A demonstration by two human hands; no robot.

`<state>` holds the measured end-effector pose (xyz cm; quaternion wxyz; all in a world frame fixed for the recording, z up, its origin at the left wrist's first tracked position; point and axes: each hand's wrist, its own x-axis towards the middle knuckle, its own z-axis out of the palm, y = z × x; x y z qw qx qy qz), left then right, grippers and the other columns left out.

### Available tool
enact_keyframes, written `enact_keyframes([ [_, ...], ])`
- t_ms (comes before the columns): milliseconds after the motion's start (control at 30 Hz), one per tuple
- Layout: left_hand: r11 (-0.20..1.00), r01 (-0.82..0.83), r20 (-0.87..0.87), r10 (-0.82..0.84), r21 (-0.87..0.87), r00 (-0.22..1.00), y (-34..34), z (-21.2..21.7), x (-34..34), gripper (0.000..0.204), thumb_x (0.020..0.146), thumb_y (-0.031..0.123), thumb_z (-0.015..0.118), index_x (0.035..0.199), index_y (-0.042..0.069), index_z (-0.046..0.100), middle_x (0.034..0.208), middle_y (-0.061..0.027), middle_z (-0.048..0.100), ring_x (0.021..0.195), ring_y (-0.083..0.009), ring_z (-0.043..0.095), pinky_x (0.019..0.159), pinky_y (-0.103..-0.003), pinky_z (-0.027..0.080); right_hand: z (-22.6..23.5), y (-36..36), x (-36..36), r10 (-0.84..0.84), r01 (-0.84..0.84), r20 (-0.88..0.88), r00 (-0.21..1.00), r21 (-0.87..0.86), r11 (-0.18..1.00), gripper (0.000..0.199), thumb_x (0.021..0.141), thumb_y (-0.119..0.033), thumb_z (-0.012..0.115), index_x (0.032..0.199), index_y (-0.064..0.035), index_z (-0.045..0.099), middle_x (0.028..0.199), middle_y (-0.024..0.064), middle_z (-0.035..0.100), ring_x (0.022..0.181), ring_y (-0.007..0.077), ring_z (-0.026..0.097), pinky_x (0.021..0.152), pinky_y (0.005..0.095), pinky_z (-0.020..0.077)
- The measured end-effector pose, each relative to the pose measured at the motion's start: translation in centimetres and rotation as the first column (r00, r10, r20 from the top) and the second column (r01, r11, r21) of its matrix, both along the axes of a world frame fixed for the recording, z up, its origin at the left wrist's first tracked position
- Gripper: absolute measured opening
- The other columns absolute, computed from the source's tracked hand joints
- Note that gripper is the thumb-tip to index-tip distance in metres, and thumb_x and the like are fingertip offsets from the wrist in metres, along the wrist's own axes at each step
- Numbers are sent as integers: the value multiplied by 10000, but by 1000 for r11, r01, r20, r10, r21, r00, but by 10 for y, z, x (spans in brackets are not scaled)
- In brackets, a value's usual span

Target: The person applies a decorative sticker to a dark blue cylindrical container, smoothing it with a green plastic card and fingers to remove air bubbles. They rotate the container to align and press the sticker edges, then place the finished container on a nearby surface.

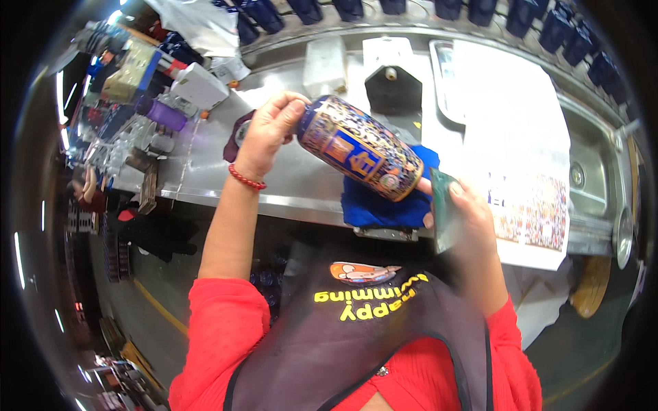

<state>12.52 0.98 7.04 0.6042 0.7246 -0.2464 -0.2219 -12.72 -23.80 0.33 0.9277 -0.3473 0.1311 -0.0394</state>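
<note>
A dark blue bottle point(370, 147) with a densely patterned gold, white and blue wrap is held tilted above the counter. Its narrow end is gripped by the closed fingers of my left hand point(274, 127), which has a red bead bracelet at the wrist. At the bottle's wide end, fingers of my right hand point(473, 212) reach toward its base. That same hand grips a flat green translucent scraper point(444, 212) between thumb and fingers. Under the bottle lies a folded blue cloth point(384, 207) at the counter's front edge.
A large white sheet point(510, 123) with printed patterns covers the right of the metal counter point(288, 188), beside a sink point(593, 157). Behind the cloth stands a black angular block point(394, 92). Dark blue bottles point(579, 38) line the back. Left are a purple bottle point(161, 113) and white box point(199, 88).
</note>
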Motion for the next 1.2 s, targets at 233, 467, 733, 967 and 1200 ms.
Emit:
enact_keyframes([
  [233, 996, 29, 42, -26, -87, 999, -1, 5, -7, 282, 1019, 348, 671, 1036, 67, 653, 818, 74, 582, 685, -12, 430, 612, -179, 347, -3, -5, 4, -47, 46, -5, 999, -80, 996, 316, 1022, -154, 553, 1271, 41, 539, 1225, 211, 695, 723, 230, 702, 652, 335, 602],
  [467, 997, -64, 111, 69, -51, 991, -4, 8, -16, 301, 1003, 354, 698, 998, 55, 666, 830, 43, 637, 721, -19, 508, 641, -189, 415, 3, -8, 8, -53, 50, -36, 998, -80, 996, 275, 1026, -165, 561, 1234, 15, 543, 1193, 200, 696, 708, 225, 700, 638, 327, 598],
  [733, 988, -155, 132, 152, 6, 979, -7, 20, -34, 325, 992, 370, 709, 977, 48, 669, 813, 25, 655, 712, -24, 540, 619, -202, 436, 2, -15, 10, -37, 37, 7, 999, -68, 997, 233, 1030, -154, 560, 1199, 5, 545, 1130, 163, 704, 713, 200, 699, 645, 317, 599],
  [967, 961, -266, 223, 245, 73, 944, -12, 22, -38, 341, 980, 380, 723, 891, 55, 676, 688, 61, 580, 627, -21, 476, 553, -210, 388, 0, -17, 17, -85, 78, -45, 995, -144, 987, 310, 1004, -228, 581, 1196, 15, 572, 1097, 162, 703, 683, 193, 647, 640, 314, 551],
  [1200, 943, -323, 186, 304, 83, 934, -15, 25, -46, 308, 979, 338, 732, 919, 40, 682, 729, 52, 610, 658, -17, 512, 574, -205, 418, -4, -22, 20, -46, 43, -28, 999, -112, 993, 267, 1012, -194, 584, 1194, 1, 579, 986, 100, 697, 738, 170, 675, 657, 283, 564],
])
